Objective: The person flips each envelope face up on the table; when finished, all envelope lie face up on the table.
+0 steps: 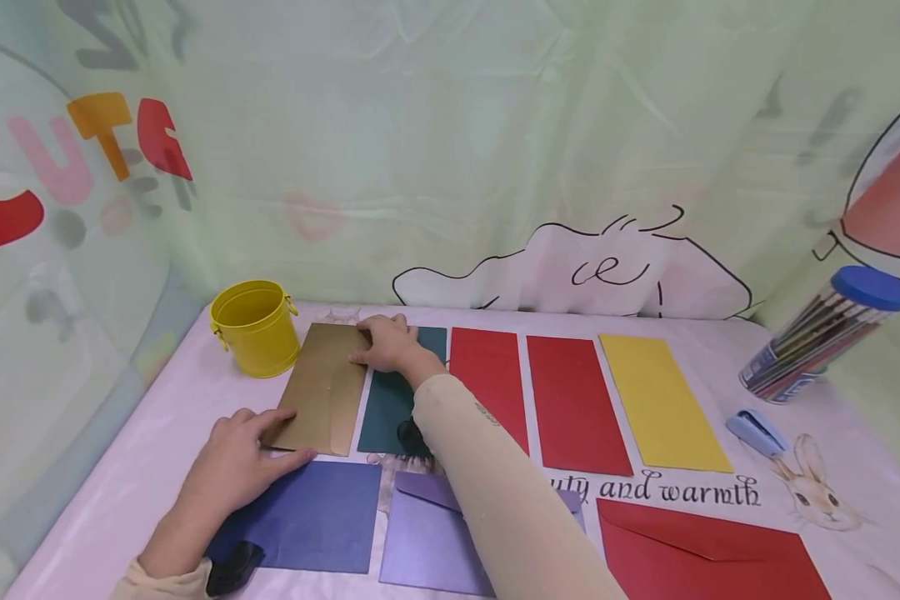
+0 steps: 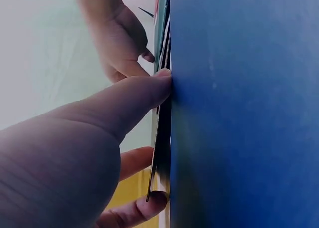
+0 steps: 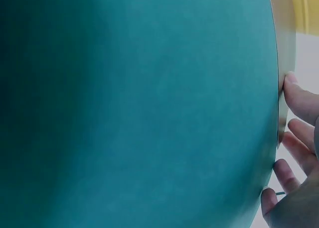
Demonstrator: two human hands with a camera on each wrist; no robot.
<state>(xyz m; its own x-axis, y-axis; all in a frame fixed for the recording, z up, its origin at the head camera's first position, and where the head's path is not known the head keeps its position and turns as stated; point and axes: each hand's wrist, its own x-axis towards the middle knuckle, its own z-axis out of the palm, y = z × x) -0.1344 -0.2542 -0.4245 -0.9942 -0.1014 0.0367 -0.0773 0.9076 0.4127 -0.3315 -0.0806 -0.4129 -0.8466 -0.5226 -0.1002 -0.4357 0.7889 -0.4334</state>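
Observation:
A gold-brown paper envelope (image 1: 318, 387) lies at the left end of the back row, beside the yellow bucket. My left hand (image 1: 228, 467) holds its near left corner, thumb along the near edge and fingers at the left side. In the left wrist view, a fingertip (image 2: 157, 200) sits under the raised edge. At the far right corner, my right hand (image 1: 390, 343) holds the same envelope between thumb and fingers, reaching over the dark green envelope (image 1: 390, 408). My left wrist is above the blue envelope (image 1: 318, 517).
Two red envelopes (image 1: 487, 375) and a yellow one (image 1: 663, 400) continue the back row. In front lie a lilac envelope (image 1: 427, 533) and a larger red one (image 1: 705, 550). The yellow bucket (image 1: 258, 333), a blue stapler (image 1: 756, 432) and a blue-lidded pencil tube (image 1: 825, 337) stand around them.

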